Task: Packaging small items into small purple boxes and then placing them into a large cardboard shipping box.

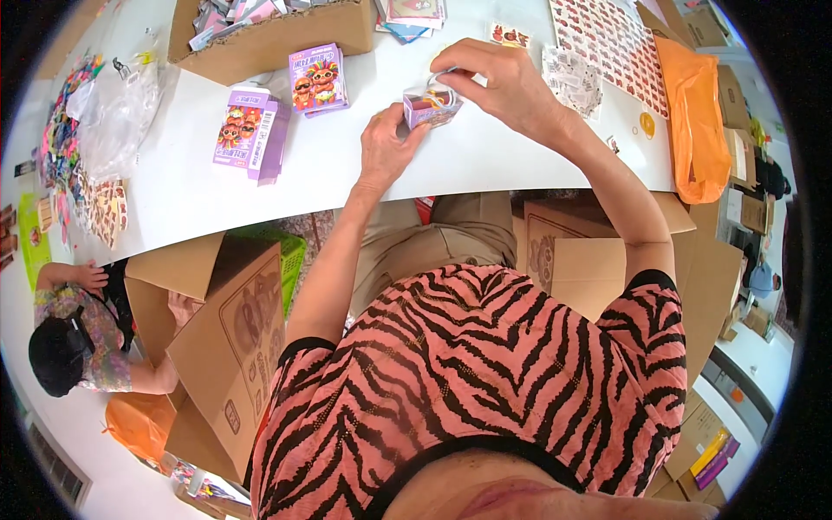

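Note:
Over the white table, my left hand (387, 146) is closed around a small purple printed box (431, 113), with fingers and thumb on its sides. The box's upper end is open, and something orange and white shows inside. My right hand (507, 85) is just above that opening, thumb and forefinger pinched on a pale looped strip (433, 80) that runs down to the box. What the strip is attached to is hidden. To the left of my left hand lies a stack of purple printed cards (319, 80). Farther left is a purple printed carton (251, 134).
A cardboard box (277, 43) of small packets stands at the back. Sticker sheets (611, 52) and an orange bag (696, 121) lie right. A clear plastic bag (117, 113) and colourful small items are left. Open cartons (238, 347) flank me; another person (87, 347) works at lower left.

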{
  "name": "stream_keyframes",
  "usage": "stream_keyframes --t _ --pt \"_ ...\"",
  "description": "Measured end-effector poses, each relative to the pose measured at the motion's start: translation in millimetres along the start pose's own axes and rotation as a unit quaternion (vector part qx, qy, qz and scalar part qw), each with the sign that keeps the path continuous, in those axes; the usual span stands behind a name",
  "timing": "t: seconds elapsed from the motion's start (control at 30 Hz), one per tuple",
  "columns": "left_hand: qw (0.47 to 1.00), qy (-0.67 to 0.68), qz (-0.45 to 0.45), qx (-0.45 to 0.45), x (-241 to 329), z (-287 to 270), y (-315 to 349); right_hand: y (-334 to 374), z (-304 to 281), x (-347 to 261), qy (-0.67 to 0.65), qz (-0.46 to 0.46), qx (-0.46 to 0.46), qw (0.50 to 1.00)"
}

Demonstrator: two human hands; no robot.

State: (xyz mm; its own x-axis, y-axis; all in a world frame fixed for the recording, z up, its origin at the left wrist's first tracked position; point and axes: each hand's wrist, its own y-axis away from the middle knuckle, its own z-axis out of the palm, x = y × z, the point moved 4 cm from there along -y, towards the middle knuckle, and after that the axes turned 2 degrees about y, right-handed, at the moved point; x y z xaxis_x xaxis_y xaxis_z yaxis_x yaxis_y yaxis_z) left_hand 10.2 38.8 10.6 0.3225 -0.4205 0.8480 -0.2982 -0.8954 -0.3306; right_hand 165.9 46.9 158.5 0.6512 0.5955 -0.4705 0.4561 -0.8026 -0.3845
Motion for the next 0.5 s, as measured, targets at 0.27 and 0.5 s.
stream_keyframes --t 0.27,0.5 --pt "0.999 0.011 -0.039 -0.007 -0.9 2.8 1.4 29.4 23.0 -6.9 0.186 -0.119 -0.042 0.974" --pt "0.998 0.052 -0.022 0.019 -21.7 -1.6 -8.2 17.5 31.3 -0.5 0.186 -0.029 -0.092 0.978"
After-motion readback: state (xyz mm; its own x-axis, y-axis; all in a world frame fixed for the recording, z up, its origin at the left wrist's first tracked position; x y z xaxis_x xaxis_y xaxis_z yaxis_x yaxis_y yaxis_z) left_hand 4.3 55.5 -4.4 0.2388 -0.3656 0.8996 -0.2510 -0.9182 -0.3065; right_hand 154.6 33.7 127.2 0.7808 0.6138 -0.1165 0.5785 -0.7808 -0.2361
